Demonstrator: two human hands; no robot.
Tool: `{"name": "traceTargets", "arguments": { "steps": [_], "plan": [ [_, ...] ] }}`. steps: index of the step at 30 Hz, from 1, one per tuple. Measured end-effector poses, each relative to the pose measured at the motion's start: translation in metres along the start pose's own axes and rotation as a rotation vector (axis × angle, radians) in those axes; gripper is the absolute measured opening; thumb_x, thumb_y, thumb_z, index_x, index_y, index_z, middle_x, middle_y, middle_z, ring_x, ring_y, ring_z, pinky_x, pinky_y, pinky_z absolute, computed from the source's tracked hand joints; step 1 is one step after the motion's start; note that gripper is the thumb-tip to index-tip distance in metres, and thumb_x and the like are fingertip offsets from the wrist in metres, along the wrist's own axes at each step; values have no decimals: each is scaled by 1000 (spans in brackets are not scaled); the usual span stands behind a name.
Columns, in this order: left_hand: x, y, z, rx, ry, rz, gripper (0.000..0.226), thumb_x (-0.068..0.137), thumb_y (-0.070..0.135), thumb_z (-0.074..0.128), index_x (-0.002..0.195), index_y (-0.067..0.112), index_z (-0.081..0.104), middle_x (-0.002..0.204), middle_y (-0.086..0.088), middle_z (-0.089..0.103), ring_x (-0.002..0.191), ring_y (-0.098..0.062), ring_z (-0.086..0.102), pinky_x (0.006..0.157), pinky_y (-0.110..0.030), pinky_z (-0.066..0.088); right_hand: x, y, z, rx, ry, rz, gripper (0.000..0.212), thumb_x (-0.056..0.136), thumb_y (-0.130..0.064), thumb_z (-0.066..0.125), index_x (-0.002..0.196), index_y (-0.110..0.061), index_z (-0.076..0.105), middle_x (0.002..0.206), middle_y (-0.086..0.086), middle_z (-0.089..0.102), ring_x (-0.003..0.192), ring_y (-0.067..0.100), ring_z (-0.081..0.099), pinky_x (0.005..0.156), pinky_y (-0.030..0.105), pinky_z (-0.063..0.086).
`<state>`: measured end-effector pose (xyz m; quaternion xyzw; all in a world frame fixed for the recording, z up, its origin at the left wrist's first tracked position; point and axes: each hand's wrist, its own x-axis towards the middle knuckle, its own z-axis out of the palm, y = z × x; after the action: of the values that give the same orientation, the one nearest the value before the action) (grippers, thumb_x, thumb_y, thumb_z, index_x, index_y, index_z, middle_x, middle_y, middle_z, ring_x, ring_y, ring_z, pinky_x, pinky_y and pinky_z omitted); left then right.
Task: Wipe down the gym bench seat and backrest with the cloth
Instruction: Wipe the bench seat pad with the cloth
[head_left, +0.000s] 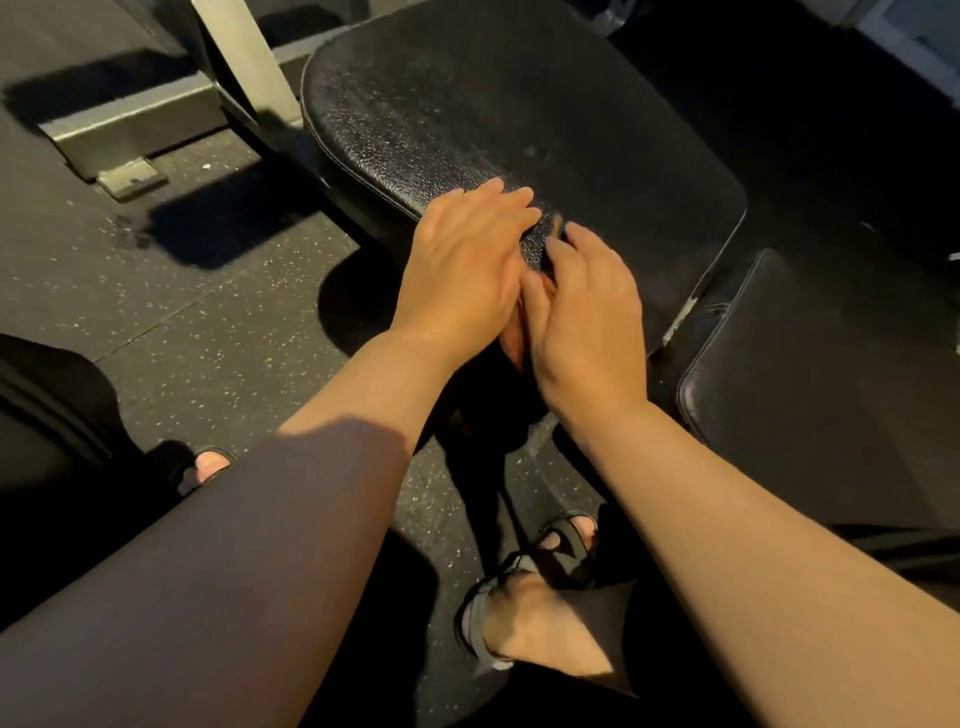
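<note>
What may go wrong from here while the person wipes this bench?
1. The left hand and right hand sit at the near edge of the large pad; its far part may go unwiped.
2. No cloth shows clearly between them, so bare skin may rub the pad.
3. The worn spot by the smaller pad might snag fabric.

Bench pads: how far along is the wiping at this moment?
Done: nothing I can confirm; the large pad shows speckled glints. In hand: left hand and right hand meet at its near edge; no cloth clearly visible. Left: probably both this pad and the smaller pad beside it.
</note>
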<state>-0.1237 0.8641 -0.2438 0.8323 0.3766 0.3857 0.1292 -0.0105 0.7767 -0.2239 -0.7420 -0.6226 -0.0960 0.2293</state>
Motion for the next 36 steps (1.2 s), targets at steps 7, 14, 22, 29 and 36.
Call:
{"name": "traceTargets", "arguments": {
  "steps": [7, 14, 22, 29, 36],
  "plan": [
    [0, -8, 4, -16, 68, 52, 36, 92, 15, 46, 120, 12, 69, 133, -1, 65, 134, -23, 51, 115, -46, 32, -22, 32, -21, -6, -61, -223, 42, 104, -34, 52, 136, -7, 58, 147, 16, 47, 133, 35, 45, 112, 47, 36],
    [-1, -3, 12, 17, 137, 40, 33, 91, 14, 49, 117, 12, 70, 130, -2, 66, 132, -25, 54, 112, -47, 33, -5, -8, -3, 177, 190, 248, 44, 102, -36, 41, 123, -7, 65, 131, 9, 63, 127, 24, 53, 111, 47, 37],
    [-2, -6, 14, 16, 143, 52, 35, 92, 15, 47, 119, 14, 69, 132, 0, 65, 134, -23, 52, 113, -47, 33, -11, 27, -14, 41, 52, -143, 41, 104, -23, 44, 129, 3, 62, 134, 17, 60, 124, 32, 55, 113, 34, 34],
    [-3, -2, 17, 11, 154, 14, 35, 90, 16, 47, 115, 15, 71, 130, 0, 66, 133, -22, 52, 116, -42, 27, -26, 19, 0, 49, 178, 60, 43, 105, -26, 35, 124, 3, 62, 126, 15, 62, 118, 33, 55, 108, 41, 37],
    [-1, -10, 8, -6, 101, 72, 35, 92, 16, 46, 117, 12, 71, 131, -2, 66, 132, -24, 53, 114, -47, 33, -11, 14, 12, -78, 146, -275, 38, 101, -15, 54, 131, 7, 59, 130, 22, 61, 115, 39, 58, 100, 47, 46]
  ]
}}
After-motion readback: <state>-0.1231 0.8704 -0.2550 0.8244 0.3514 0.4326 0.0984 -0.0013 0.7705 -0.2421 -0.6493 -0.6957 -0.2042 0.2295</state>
